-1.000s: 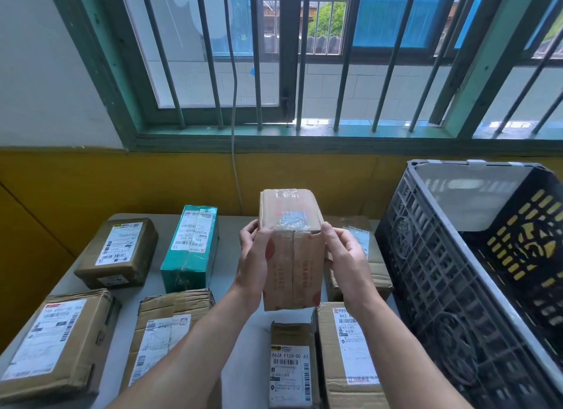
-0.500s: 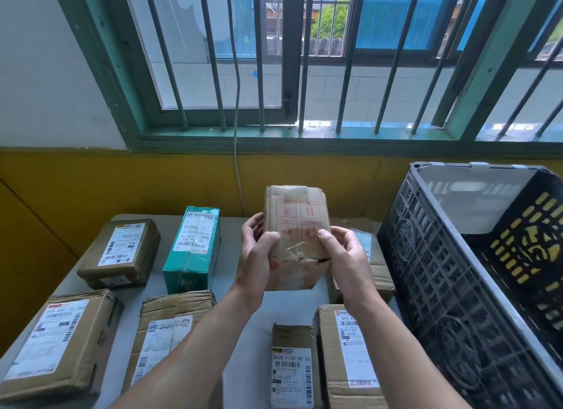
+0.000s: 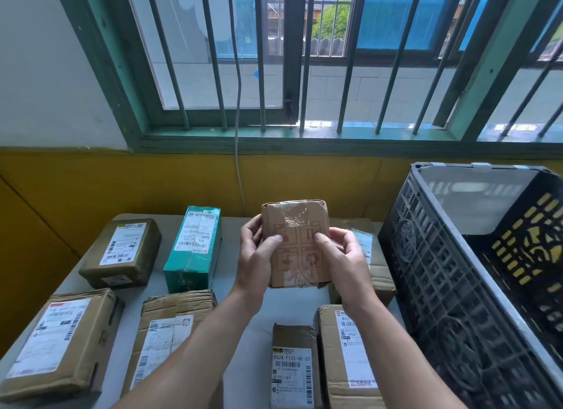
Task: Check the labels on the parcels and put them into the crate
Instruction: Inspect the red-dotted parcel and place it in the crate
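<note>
My left grip (image 3: 256, 253) and right grip (image 3: 341, 256) pinch a taped brown parcel (image 3: 297, 244), thumbs on its face. Dark lattice crate (image 3: 457, 286) stands to my right.

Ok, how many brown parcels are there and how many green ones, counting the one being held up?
Brown parcels lying on the table: 6
Held brown parcel, gripped by the left hand and right hand: 1
Green parcel: 1
Total: 8 parcels
</note>
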Action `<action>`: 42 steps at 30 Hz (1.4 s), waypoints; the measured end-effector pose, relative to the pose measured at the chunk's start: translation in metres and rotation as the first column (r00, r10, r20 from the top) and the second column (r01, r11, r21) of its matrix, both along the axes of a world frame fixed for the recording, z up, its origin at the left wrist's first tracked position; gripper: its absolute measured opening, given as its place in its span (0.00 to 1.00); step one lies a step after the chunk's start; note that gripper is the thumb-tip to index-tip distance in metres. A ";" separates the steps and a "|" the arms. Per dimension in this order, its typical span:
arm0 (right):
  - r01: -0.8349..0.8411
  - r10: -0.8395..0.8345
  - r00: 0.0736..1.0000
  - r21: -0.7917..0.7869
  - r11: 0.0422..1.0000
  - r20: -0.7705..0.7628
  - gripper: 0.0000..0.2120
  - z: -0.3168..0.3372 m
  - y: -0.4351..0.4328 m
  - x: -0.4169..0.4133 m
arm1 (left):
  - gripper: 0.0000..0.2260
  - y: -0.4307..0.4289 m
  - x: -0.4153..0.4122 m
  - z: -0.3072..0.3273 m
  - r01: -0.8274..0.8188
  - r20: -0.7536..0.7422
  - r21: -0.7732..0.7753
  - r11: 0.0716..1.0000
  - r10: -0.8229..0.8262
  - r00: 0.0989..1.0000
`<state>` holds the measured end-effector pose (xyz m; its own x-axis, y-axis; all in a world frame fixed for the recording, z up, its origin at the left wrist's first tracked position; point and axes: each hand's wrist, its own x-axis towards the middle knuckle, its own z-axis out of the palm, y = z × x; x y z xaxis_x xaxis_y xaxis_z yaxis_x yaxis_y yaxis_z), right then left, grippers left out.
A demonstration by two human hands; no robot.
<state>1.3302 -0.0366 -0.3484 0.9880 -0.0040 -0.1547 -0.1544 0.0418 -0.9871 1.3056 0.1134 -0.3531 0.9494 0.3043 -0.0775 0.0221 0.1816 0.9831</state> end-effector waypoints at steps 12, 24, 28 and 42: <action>-0.065 0.065 0.998 0.006 0.998 0.000 0.12 -0.002 -0.005 -0.001 | 0.28 -0.001 0.002 0.000 -0.014 -0.008 0.027 1.000 0.014 1.000; 0.020 -0.021 0.997 -0.015 1.000 -0.075 0.15 -0.003 -0.005 0.002 | 0.12 -0.005 0.000 0.006 -0.042 -0.019 -0.053 0.998 0.041 0.999; -0.037 0.037 0.995 -0.001 0.999 -0.089 0.17 0.004 -0.005 0.000 | 0.15 -0.006 0.000 0.005 -0.064 -0.020 -0.104 0.993 0.062 0.998; -0.027 0.026 1.000 -0.106 0.994 -0.005 0.46 -0.008 -0.006 0.001 | 0.09 -0.006 0.005 0.002 0.050 -0.230 0.077 0.996 -0.031 0.973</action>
<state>1.3312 -0.0425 -0.3564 0.9873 0.0055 -0.1588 -0.1581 -0.0670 -0.9852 1.3108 0.1077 -0.3513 0.9211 0.2803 -0.2703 0.2535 0.0954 0.9626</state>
